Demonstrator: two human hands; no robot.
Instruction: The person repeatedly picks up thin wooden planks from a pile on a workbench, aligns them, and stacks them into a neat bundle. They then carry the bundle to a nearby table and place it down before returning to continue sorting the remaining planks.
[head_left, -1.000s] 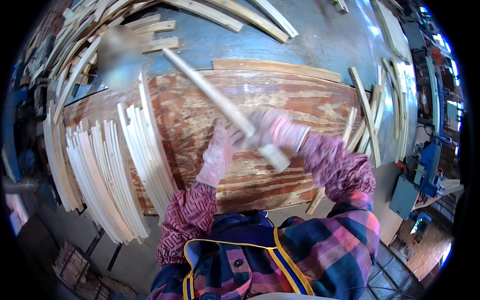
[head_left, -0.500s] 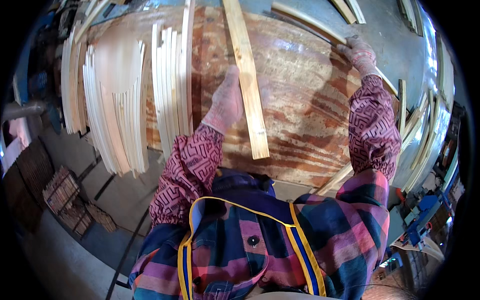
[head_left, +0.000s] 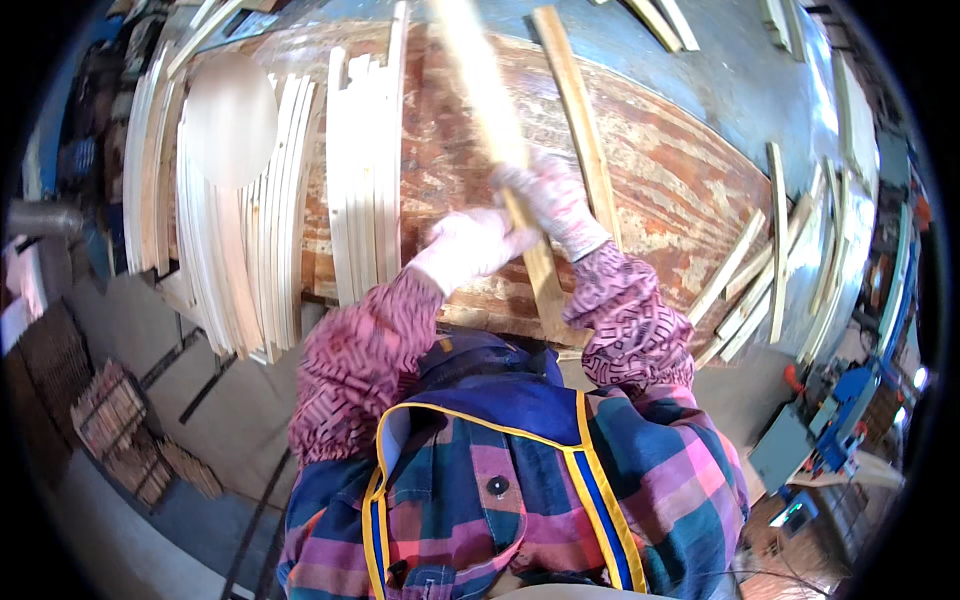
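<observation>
In front of me a long pale wooden strip runs away at a slant across the plywood board, its far part blurred and bright. My right hand, in a knitted work glove, is wrapped round its middle. Just nearer to me, my left hand, gloved too, has its fingers closed at the strip's left edge. A second wooden strip lies on the board to the right, past my right hand, and neither hand touches it.
Upright rows of white strips stand at the left of the board, with another bundle beyond. More loose strips lie at the board's right edge. Blue machinery stands at the far right, stacked wood on the floor at lower left.
My right hand has let go of the strip at the far right, which now lies nearer the middle, and has come left onto the central strip. My left hand has closed on that strip.
</observation>
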